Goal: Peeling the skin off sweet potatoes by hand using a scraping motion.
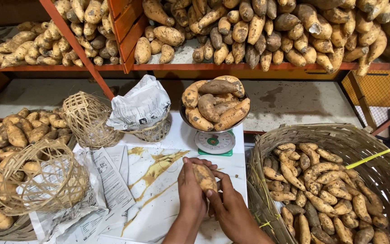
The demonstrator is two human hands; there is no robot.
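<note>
A dusty tan, oval sweet potato (204, 177) is sitting between both hands, low over the white tabletop (159, 212). The left hand (190, 190) is cupping it from 9 o'clock, its fingers (199, 161) curling around the top end, while the right hand (229, 203) is gripping it from 4 o'clock, thumb pressing on the lower end. At 12 o'clock from the potato, a small green-and-white kitchen scale (214, 142) is carrying a round metal bowl (183, 118) heaped with more sweet potatoes. At 3 o'clock, a large woven cane basket (339, 135) is holding many smaller ones. At 9 o'clock, an open-weave bamboo basket (39, 178) is lying on printed newspaper sheets (109, 180).
</note>
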